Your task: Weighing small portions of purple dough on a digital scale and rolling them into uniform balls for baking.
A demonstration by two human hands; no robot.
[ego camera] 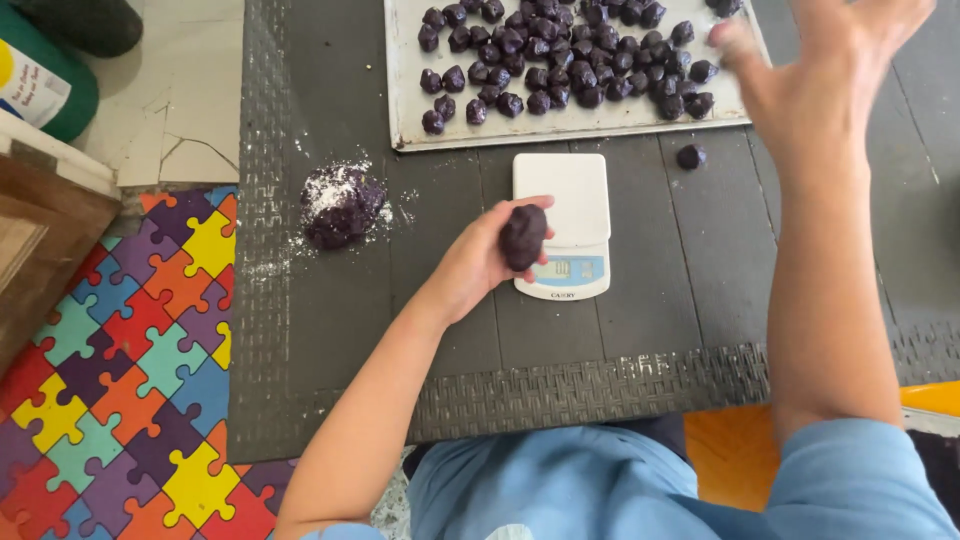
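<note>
Just above the scale [561, 222], a dark purple lump [523, 236] is gripped in the left hand [487, 258], fingers curled round it from below and the thumb pressed on top; the hand is closed on the dough, not resting on the pan. For portioning of this kind to go well, pieces are best pinched off small and even, the lump being kept clear of the scale so that only the portion is weighed. The left forearm is stretched forward from the body, wrist bent slightly inward. The right hand [815, 60] is raised further out, past the left, at the near right corner of the tray [402, 90], fingers spread and released; it is blurred, and whether anything is pinched at the fingertips cannot be told. The tray is crowded with small dark balls [560, 60], and one stray ball [690, 156] lies off it, just below the right wrist. A floured mound [341, 203] sits left of the left hand, well apart from the scale.
</note>
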